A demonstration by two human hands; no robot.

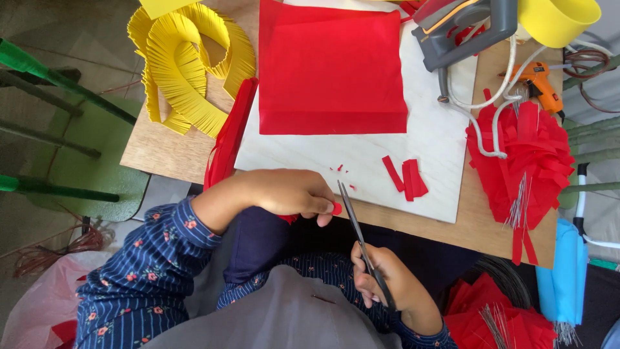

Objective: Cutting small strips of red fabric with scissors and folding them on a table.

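Left hand (290, 192) pinching red paper piece (336, 208), right hand (387, 281) holding scissors (359, 229)

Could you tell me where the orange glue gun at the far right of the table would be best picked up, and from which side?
Probably by its orange body, the widest bare part of the glue gun. It lies flat near the table's right edge, with white cords on its left and the red paper flower pile just in front. Coming from above or the open right side looks clearest.

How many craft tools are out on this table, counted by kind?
Scissors, in the right hand: 1
Orange glue gun: 1
Grey power tool: 1
Total: 3
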